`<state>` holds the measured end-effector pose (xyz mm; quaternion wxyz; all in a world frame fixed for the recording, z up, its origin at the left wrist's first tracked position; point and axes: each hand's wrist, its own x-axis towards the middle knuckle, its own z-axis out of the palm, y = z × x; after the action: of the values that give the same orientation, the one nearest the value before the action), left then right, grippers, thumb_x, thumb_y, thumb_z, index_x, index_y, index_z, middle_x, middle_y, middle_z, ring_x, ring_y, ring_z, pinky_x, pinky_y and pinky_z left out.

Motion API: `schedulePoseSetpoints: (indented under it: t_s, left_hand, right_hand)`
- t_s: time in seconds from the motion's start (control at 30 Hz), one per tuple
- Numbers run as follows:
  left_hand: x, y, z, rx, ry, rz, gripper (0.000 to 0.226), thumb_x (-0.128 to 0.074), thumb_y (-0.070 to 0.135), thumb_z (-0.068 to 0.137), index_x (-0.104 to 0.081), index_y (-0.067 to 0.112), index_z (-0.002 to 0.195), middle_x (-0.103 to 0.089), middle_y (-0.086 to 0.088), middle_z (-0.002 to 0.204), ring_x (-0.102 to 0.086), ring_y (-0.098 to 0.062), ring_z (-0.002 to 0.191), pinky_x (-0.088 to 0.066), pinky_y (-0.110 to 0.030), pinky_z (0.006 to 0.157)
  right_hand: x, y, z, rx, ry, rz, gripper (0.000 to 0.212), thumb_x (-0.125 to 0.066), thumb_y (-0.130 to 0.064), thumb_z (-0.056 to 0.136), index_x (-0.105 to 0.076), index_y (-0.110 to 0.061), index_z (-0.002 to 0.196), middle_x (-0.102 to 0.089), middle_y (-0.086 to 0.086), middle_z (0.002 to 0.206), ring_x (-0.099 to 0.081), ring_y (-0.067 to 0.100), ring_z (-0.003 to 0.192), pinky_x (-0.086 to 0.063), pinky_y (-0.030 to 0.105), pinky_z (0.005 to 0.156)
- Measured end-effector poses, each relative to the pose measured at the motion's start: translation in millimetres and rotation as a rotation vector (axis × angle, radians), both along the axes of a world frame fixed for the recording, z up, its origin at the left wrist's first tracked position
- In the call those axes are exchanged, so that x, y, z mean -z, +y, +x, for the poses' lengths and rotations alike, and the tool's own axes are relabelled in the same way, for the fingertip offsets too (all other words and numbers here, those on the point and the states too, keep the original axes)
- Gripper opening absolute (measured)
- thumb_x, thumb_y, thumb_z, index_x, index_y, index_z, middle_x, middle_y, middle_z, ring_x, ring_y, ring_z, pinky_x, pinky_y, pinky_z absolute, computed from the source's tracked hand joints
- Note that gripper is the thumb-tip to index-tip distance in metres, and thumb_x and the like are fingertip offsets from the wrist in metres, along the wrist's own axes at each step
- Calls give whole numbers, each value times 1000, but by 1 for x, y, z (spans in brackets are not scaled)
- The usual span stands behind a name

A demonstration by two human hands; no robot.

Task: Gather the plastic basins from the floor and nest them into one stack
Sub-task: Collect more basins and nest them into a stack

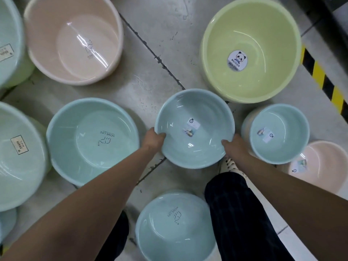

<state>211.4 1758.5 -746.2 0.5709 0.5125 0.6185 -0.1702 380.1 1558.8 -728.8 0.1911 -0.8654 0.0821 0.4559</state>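
Blue basin (194,129), mouth up, rim gripped by left hand (154,138) and right hand (233,144).

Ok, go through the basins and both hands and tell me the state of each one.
Left hand: grip shut on the held blue basin's rim.
Right hand: grip shut on the same rim.
Held blue basin: upright, empty, labelled.
Yellow-green basin: on the floor, empty, panda sticker.
Pink basin: on the floor, empty.
HOME LIFE blue basin: on the floor, empty.
Small blue basin: nested in a pale basin.

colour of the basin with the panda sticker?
Pale yellow-green basin, seen in the head view; its round panda sticker is white.
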Motion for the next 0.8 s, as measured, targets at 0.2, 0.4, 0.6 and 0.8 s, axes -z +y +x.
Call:
schedulePoseSetpoints:
  t_s: [0.2,0.4,0.6,0.8]
  left_hand:
    - [-45,-17,-41,216,-24,-68,38,-60,34,94,-52,13,125,-65,-13,116,-66,-30,100,-54,-47,93]
    - [-101,-53,-137,359,78,-52,44,-63,41,93,-56,14,127,-61,-3,112,-59,-22,98,-47,-30,87]
    - [-81,-124,-230,16,228,8,74,-74,47,83,-45,8,139,-58,-15,127,-58,-31,116,-45,-39,101]
    - [-23,-213,-285,-126,297,-136,63,-83,42,66,-60,9,114,-71,-14,109,-69,-35,95,-59,-53,83]
  right_hand:
    - [-53,-29,-45,57,-17,-19,24,-58,-23,89,-59,-19,112,-67,3,82,-68,26,80,-52,33,68]
    - [-96,-80,-125,-121,75,-48,42,-59,-35,96,-54,-13,131,-66,5,103,-60,26,107,-37,24,83]
    - [-70,-134,-175,-181,176,-40,60,-62,-42,95,-44,-10,142,-63,12,121,-59,30,117,-38,26,83]
    - [-25,-207,-235,69,203,-166,65,-65,-34,92,-38,-6,145,-56,18,137,-56,34,122,-43,32,87]
